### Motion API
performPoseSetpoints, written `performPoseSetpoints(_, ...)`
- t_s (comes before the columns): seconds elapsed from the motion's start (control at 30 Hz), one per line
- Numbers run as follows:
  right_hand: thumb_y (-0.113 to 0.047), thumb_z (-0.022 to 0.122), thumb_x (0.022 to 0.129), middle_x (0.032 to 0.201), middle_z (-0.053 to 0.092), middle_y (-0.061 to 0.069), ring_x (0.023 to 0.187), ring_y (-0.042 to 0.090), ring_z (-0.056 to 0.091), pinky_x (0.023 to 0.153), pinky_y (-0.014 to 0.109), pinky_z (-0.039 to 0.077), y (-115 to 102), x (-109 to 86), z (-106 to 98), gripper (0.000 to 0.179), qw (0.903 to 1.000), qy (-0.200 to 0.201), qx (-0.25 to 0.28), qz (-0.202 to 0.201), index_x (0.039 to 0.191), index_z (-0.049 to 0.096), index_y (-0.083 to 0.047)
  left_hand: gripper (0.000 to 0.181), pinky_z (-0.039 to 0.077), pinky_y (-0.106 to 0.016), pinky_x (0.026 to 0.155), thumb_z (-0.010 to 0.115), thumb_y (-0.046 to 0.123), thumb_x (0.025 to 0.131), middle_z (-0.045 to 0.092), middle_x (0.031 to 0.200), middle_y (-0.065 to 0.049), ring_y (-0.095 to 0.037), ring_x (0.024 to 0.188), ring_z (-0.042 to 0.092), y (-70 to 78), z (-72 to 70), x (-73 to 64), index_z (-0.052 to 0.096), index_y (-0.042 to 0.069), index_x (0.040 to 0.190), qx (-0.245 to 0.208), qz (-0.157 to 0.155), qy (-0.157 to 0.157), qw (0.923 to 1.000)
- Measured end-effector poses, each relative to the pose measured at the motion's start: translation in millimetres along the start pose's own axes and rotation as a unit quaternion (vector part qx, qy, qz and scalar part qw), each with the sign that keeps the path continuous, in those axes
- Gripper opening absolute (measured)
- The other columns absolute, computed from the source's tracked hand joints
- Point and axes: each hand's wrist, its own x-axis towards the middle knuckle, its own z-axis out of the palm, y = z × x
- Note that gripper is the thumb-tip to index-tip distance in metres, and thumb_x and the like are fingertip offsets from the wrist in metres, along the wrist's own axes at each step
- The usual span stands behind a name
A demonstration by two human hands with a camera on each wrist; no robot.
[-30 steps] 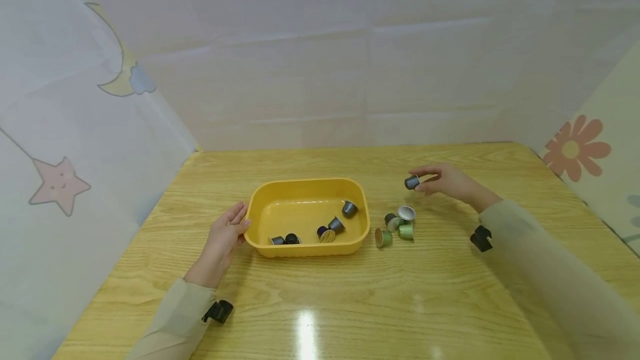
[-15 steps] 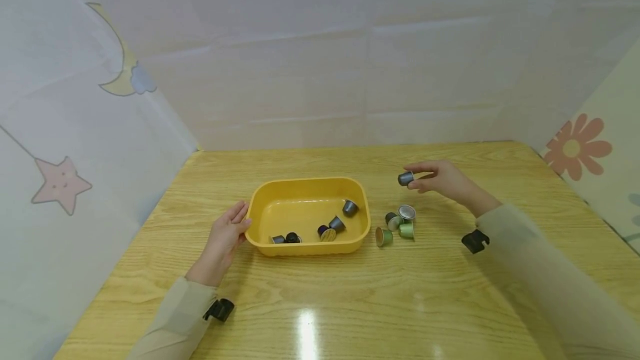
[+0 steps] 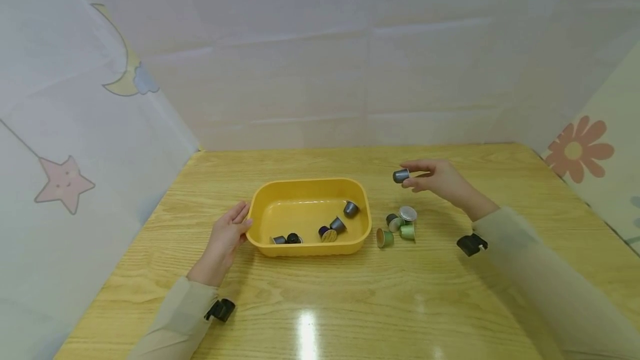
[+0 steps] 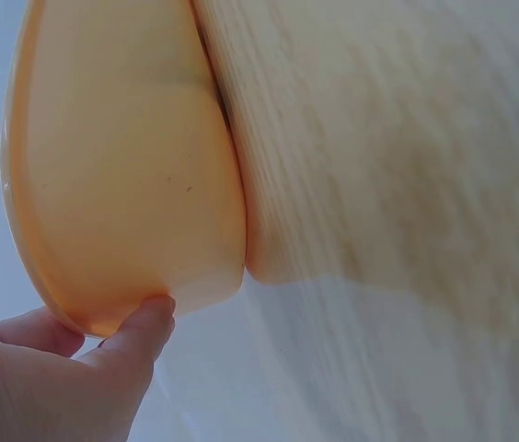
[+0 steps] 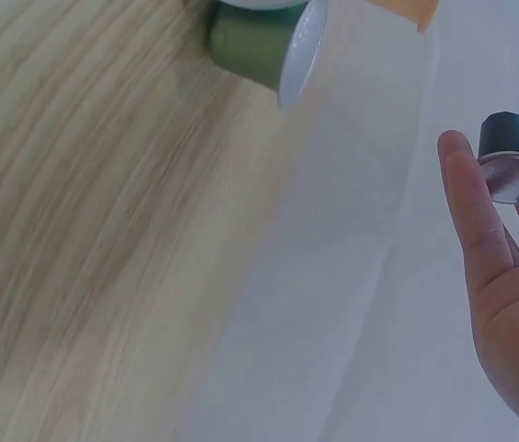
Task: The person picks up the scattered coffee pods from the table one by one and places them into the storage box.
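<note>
My right hand [image 3: 440, 181] pinches a dark grey coffee capsule [image 3: 400, 176] between thumb and fingers, above the table to the right of the yellow tray [image 3: 305, 249]. In the right wrist view the held capsule [image 5: 506, 138] shows its silvery lid side toward the palm. My left hand [image 3: 226, 236] grips the tray's left end; in the left wrist view the thumb [image 4: 149, 322] lies on its outer wall and the fingers reach to its rim. Inside the tray lie several dark capsules, among them a grey one [image 3: 351, 209] at the right end and one with a gold lid [image 3: 328, 235].
A small cluster of capsules lies on the table just right of the tray: green ones [image 3: 407, 231], a dark one and one with its silver lid [image 3: 408, 214] up. The wooden table [image 3: 320, 293] meets a pale cloth backdrop [image 3: 300, 99] at the back.
My right hand has moved a little left, toward the tray, carrying the grey capsule. The left hand and the tray have stayed in place.
</note>
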Motion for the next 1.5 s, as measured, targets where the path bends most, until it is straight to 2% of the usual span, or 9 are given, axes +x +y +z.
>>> performPoseSetpoints(0.1, -0.019, 0.067, 0.098, 0.148, 0.046, 0.027, 0.095, 0.007, 0.069, 0.088, 0.034, 0.059, -3.6, 0.7, 3.5, 0.058, 1.0000, 0.001, 0.004, -0.003, 0.148, 0.046, 0.004, 0.062, 0.029, -0.045, 0.120, 0.040, -0.004, 0.105, 0.018, 0.166, -0.014, -0.029, 0.152, 0.022, 0.0, 0.0, -0.4, 0.010, -0.001, 0.160, 0.001, 0.001, 0.000, 1.0000)
performPoseSetpoints(0.23, -0.020, 0.067, 0.099, 0.146, 0.049, 0.025, 0.095, 0.009, 0.069, 0.088, 0.030, 0.058, -8.6, 2.7, 8.2, 0.058, 1.0000, 0.003, 0.004, 0.000, 0.148, 0.047, 0.003, 0.062, 0.029, -0.044, 0.120, 0.040, -0.004, 0.105, 0.018, 0.166, -0.014, -0.030, 0.152, 0.022, 0.3, 0.2, -1.3, 0.010, -0.002, 0.160, 0.003, 0.004, -0.001, 1.0000)
performPoseSetpoints(0.63, -0.018, 0.065, 0.100, 0.141, 0.055, 0.025, 0.111, 0.035, 0.067, 0.088, 0.034, 0.059, -18.9, 9.4, 23.4, 0.055, 0.9996, -0.001, 0.026, -0.009, 0.148, 0.046, 0.003, 0.062, 0.029, -0.045, 0.120, 0.040, -0.004, 0.106, 0.018, 0.166, -0.014, -0.029, 0.152, 0.023, 0.7, 0.8, -1.8, 0.010, -0.001, 0.160, 0.003, 0.004, -0.005, 1.0000)
performPoseSetpoints(0.83, -0.012, 0.062, 0.101, 0.143, 0.053, 0.026, 0.113, 0.038, 0.066, 0.094, 0.047, 0.056, -24.2, 16.1, 36.5, 0.053, 0.9988, -0.002, 0.048, -0.005, 0.148, 0.046, 0.004, 0.062, 0.029, -0.046, 0.120, 0.039, -0.004, 0.106, 0.017, 0.166, -0.015, -0.031, 0.152, 0.023, 0.3, -0.4, -2.4, 0.008, -0.002, 0.160, 0.011, 0.010, -0.011, 0.9998)
performPoseSetpoints(0.9, -0.011, 0.063, 0.100, 0.146, 0.050, 0.027, 0.112, 0.039, 0.066, 0.094, 0.047, 0.056, -26.8, 17.9, 41.4, 0.053, 0.9987, -0.005, 0.050, -0.007, 0.148, 0.045, 0.004, 0.062, 0.029, -0.045, 0.120, 0.039, -0.004, 0.106, 0.017, 0.166, -0.015, -0.030, 0.152, 0.022, 0.0, -0.9, -2.2, 0.009, -0.002, 0.160, 0.011, 0.010, -0.011, 0.9998)
performPoseSetpoints(1.07, -0.007, 0.064, 0.098, 0.151, 0.043, 0.027, 0.112, 0.041, 0.066, 0.088, 0.034, 0.059, -33.6, 22.6, 53.1, 0.052, 0.9982, -0.007, 0.057, -0.017, 0.145, 0.047, 0.007, 0.063, 0.028, -0.046, 0.121, 0.040, -0.003, 0.106, 0.018, 0.166, -0.014, -0.030, 0.152, 0.022, -0.3, -1.1, -0.6, 0.010, -0.001, 0.160, 0.010, 0.009, -0.006, 0.9999)
performPoseSetpoints(1.13, -0.007, 0.063, 0.099, 0.150, 0.043, 0.028, 0.114, 0.040, 0.065, 0.089, 0.035, 0.059, -35.3, 24.2, 57.6, 0.051, 0.9980, -0.007, 0.059, -0.021, 0.145, 0.047, 0.008, 0.063, 0.028, -0.046, 0.121, 0.041, -0.003, 0.106, 0.018, 0.166, -0.014, -0.030, 0.152, 0.022, -0.1, -0.7, -0.4, 0.010, -0.001, 0.160, 0.010, 0.007, -0.004, 0.9999)
performPoseSetpoints(1.3, -0.008, 0.064, 0.099, 0.144, 0.051, 0.027, 0.115, 0.039, 0.064, 0.097, 0.047, 0.055, -40.3, 27.7, 69.5, 0.049, 0.9984, -0.005, 0.053, -0.020, 0.144, 0.050, 0.006, 0.062, 0.029, -0.045, 0.120, 0.041, -0.003, 0.106, 0.019, 0.166, -0.014, -0.030, 0.152, 0.023, 0.3, -0.7, -0.3, 0.011, -0.001, 0.160, 0.013, 0.007, -0.005, 0.9999)
performPoseSetpoints(1.5, -0.010, 0.064, 0.099, 0.144, 0.053, 0.023, 0.124, 0.038, 0.059, 0.101, 0.046, 0.052, -50.5, 29.4, 79.8, 0.048, 0.9985, -0.023, 0.039, -0.030, 0.143, 0.052, 0.003, 0.062, 0.029, -0.045, 0.120, 0.041, -0.003, 0.105, 0.018, 0.166, -0.013, -0.029, 0.152, 0.023, 0.5, -0.5, -1.0, 0.010, -0.001, 0.160, 0.006, 0.006, -0.007, 0.9999)
